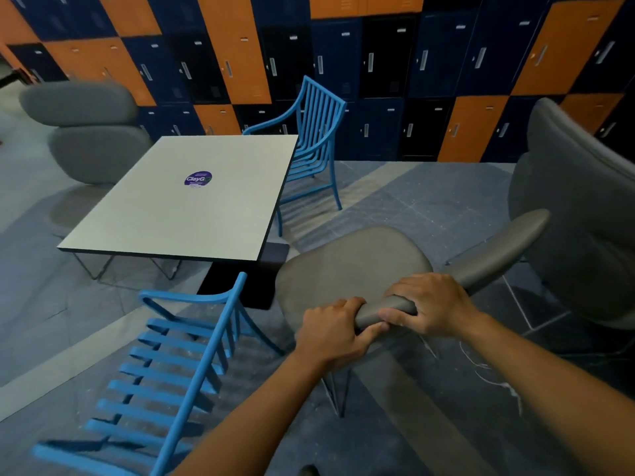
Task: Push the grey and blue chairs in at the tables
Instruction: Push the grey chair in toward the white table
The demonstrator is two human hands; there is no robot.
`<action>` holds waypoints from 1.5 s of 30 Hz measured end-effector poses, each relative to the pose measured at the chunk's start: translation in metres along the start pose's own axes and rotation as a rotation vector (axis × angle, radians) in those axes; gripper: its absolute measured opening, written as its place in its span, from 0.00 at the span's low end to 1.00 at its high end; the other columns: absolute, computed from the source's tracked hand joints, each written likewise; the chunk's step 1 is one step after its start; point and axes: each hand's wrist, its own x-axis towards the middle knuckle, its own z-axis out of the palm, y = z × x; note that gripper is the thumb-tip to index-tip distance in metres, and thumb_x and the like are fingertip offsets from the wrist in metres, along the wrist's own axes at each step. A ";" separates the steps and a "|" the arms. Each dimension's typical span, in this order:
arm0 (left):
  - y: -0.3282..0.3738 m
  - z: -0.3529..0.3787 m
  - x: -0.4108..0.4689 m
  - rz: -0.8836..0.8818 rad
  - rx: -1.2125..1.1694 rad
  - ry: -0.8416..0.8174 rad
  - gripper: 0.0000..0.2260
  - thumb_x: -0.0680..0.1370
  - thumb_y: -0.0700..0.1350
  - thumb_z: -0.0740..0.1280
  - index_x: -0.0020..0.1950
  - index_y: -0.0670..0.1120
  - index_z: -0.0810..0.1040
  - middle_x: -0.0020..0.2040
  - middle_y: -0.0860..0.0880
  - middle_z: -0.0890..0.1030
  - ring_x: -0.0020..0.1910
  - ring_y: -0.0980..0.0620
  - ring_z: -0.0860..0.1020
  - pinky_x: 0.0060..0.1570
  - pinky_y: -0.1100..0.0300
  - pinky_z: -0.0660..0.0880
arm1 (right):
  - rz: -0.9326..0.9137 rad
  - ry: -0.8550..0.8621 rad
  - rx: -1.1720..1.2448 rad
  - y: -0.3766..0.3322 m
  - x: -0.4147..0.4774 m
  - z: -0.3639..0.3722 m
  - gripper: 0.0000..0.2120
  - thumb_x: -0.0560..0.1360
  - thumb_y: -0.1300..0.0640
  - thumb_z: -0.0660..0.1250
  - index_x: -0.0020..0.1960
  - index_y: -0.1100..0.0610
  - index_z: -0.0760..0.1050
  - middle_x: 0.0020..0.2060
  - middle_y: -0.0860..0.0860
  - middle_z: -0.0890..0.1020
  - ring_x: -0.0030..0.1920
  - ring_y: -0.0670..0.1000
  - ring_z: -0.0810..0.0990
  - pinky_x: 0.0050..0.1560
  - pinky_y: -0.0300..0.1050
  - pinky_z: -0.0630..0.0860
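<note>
A grey padded chair [354, 266] stands at the near right corner of the pale square table [144, 214], its seat outside the tabletop. My left hand [333, 333] and my right hand [429, 304] both grip the curved grey backrest, side by side. One blue slatted chair [171, 372] stands at the table's near side, left of my arms. A second blue chair [316, 142] sits at the far right side, partly under the table. Another grey chair [89, 139] stands at the far left.
A wall of orange and navy lockers [378, 80] runs across the back. A large grey chair [584, 218] stands close on the right. The table's black base [240, 286] sits on the grey tiled floor, and a purple sticker [198, 178] marks the tabletop.
</note>
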 end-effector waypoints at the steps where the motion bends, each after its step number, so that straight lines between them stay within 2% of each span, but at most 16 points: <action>1: 0.004 0.001 0.003 -0.001 0.003 0.005 0.30 0.75 0.76 0.53 0.63 0.58 0.75 0.52 0.53 0.84 0.45 0.48 0.82 0.41 0.52 0.76 | 0.001 -0.026 -0.015 0.006 0.001 -0.002 0.30 0.75 0.22 0.53 0.53 0.42 0.81 0.43 0.40 0.83 0.44 0.44 0.80 0.39 0.42 0.74; 9: 0.016 0.004 0.016 -0.018 -0.024 -0.041 0.32 0.74 0.79 0.49 0.58 0.57 0.74 0.52 0.52 0.84 0.47 0.47 0.82 0.43 0.50 0.74 | 0.061 -0.123 -0.029 0.024 0.004 -0.009 0.33 0.73 0.20 0.49 0.51 0.43 0.79 0.44 0.40 0.81 0.45 0.43 0.79 0.41 0.43 0.73; 11: 0.015 0.005 0.013 -0.016 -0.041 -0.081 0.31 0.73 0.79 0.50 0.57 0.57 0.74 0.52 0.52 0.84 0.48 0.47 0.81 0.44 0.50 0.74 | 0.069 -0.148 0.005 0.019 0.001 -0.008 0.32 0.74 0.21 0.50 0.51 0.44 0.80 0.48 0.40 0.81 0.48 0.45 0.79 0.49 0.44 0.73; 13: 0.017 0.006 0.009 -0.013 -0.060 -0.109 0.31 0.73 0.79 0.51 0.57 0.57 0.74 0.53 0.53 0.84 0.49 0.48 0.81 0.46 0.50 0.74 | 0.126 -0.098 0.054 0.013 -0.012 -0.003 0.33 0.76 0.23 0.48 0.53 0.45 0.81 0.57 0.43 0.81 0.56 0.48 0.78 0.58 0.47 0.70; 15: 0.026 0.004 0.010 -0.002 -0.070 -0.133 0.32 0.73 0.79 0.50 0.60 0.57 0.73 0.55 0.52 0.83 0.51 0.47 0.81 0.49 0.50 0.75 | 0.275 0.021 0.101 0.011 -0.030 0.001 0.31 0.78 0.26 0.47 0.56 0.44 0.80 0.68 0.48 0.77 0.65 0.52 0.75 0.67 0.52 0.67; 17: 0.040 0.003 0.018 0.022 -0.063 -0.150 0.33 0.74 0.78 0.49 0.64 0.56 0.72 0.59 0.50 0.81 0.54 0.45 0.80 0.53 0.48 0.75 | 0.462 0.088 0.070 0.012 -0.046 0.002 0.28 0.80 0.29 0.49 0.64 0.45 0.77 0.77 0.50 0.68 0.73 0.54 0.67 0.74 0.58 0.62; 20: 0.074 0.007 0.036 0.085 -0.061 -0.156 0.32 0.76 0.75 0.50 0.68 0.53 0.69 0.62 0.46 0.80 0.55 0.42 0.79 0.54 0.46 0.76 | 0.741 0.074 0.109 0.025 -0.062 -0.006 0.34 0.80 0.31 0.51 0.79 0.49 0.63 0.83 0.52 0.53 0.81 0.53 0.52 0.78 0.58 0.53; 22: 0.098 0.016 0.052 0.118 -0.056 -0.167 0.29 0.80 0.70 0.51 0.71 0.51 0.66 0.63 0.43 0.78 0.56 0.40 0.79 0.55 0.45 0.76 | 0.899 0.067 0.221 0.038 -0.069 -0.017 0.40 0.80 0.30 0.52 0.83 0.54 0.52 0.83 0.54 0.49 0.82 0.56 0.51 0.79 0.57 0.51; 24: 0.118 0.026 0.067 0.133 -0.009 -0.168 0.28 0.82 0.66 0.53 0.75 0.50 0.64 0.64 0.41 0.77 0.58 0.37 0.78 0.54 0.44 0.75 | 1.028 0.046 0.384 0.052 -0.071 -0.027 0.44 0.79 0.29 0.54 0.84 0.54 0.45 0.83 0.55 0.49 0.81 0.59 0.55 0.78 0.57 0.55; 26: 0.131 0.034 0.078 0.147 0.073 -0.151 0.27 0.83 0.63 0.53 0.77 0.48 0.62 0.64 0.40 0.76 0.58 0.37 0.78 0.52 0.44 0.75 | 1.120 0.017 0.485 0.065 -0.068 -0.035 0.47 0.78 0.28 0.55 0.84 0.54 0.41 0.82 0.57 0.55 0.79 0.62 0.61 0.75 0.57 0.60; 31: 0.146 0.046 0.108 0.216 0.109 -0.139 0.27 0.84 0.63 0.51 0.78 0.48 0.60 0.62 0.40 0.77 0.53 0.36 0.81 0.46 0.44 0.75 | 1.280 0.038 0.552 0.089 -0.038 -0.038 0.52 0.77 0.30 0.60 0.82 0.63 0.40 0.78 0.62 0.64 0.74 0.64 0.69 0.69 0.54 0.68; 33: 0.149 0.051 0.120 0.244 0.131 -0.130 0.27 0.84 0.63 0.51 0.78 0.48 0.59 0.60 0.39 0.78 0.50 0.35 0.81 0.42 0.46 0.73 | 1.364 0.099 0.561 0.095 -0.020 -0.031 0.50 0.78 0.35 0.63 0.80 0.68 0.43 0.75 0.64 0.68 0.70 0.65 0.73 0.64 0.54 0.71; 36: 0.150 0.053 0.134 0.261 0.166 -0.078 0.28 0.84 0.62 0.49 0.79 0.48 0.58 0.57 0.40 0.79 0.46 0.36 0.82 0.39 0.46 0.71 | 1.497 0.287 0.630 0.098 0.008 -0.021 0.42 0.79 0.47 0.65 0.79 0.66 0.45 0.73 0.65 0.67 0.67 0.67 0.74 0.62 0.57 0.75; 39: 0.155 0.054 0.157 0.271 0.167 -0.088 0.26 0.85 0.60 0.51 0.78 0.46 0.60 0.56 0.40 0.79 0.47 0.35 0.82 0.38 0.48 0.67 | 1.567 0.431 0.639 0.112 0.032 -0.018 0.37 0.79 0.54 0.64 0.79 0.64 0.47 0.70 0.66 0.69 0.62 0.67 0.77 0.50 0.51 0.73; 41: 0.163 0.056 0.171 0.261 0.163 -0.085 0.25 0.85 0.59 0.52 0.76 0.45 0.63 0.56 0.40 0.79 0.47 0.36 0.82 0.38 0.48 0.67 | 1.558 0.458 0.637 0.131 0.042 -0.017 0.35 0.79 0.56 0.64 0.78 0.64 0.50 0.69 0.66 0.70 0.60 0.67 0.78 0.47 0.49 0.69; 45: 0.182 0.066 0.209 0.234 0.139 -0.066 0.23 0.86 0.56 0.52 0.74 0.42 0.64 0.55 0.40 0.80 0.45 0.37 0.82 0.37 0.49 0.65 | 1.515 0.424 0.607 0.179 0.057 -0.013 0.30 0.79 0.56 0.64 0.74 0.65 0.55 0.66 0.66 0.72 0.58 0.67 0.79 0.46 0.49 0.69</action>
